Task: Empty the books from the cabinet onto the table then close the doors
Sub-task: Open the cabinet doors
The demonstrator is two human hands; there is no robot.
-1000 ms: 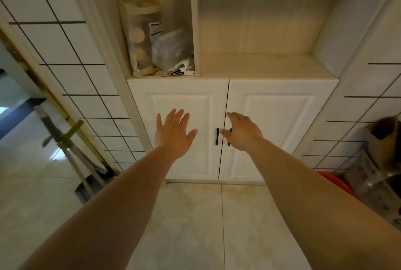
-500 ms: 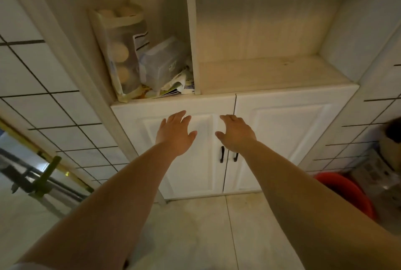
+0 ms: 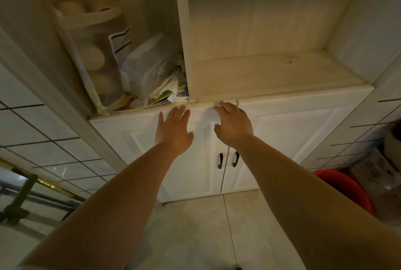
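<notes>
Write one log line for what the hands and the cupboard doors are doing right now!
left hand: open, at left door top | right hand: open, at doors' top edge | doors: closed | handles: untouched

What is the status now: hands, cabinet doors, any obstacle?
Left hand and right hand open, holding nothing, near the doors' top edge. Cabinet doors shut, handles untouched. Nothing in the way.

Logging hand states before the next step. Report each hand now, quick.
Left hand: open, fingers straight, holding nothing, in front of the left cabinet door.
Right hand: open, fingers extended, holding nothing, near the doors' top edge.
</notes>
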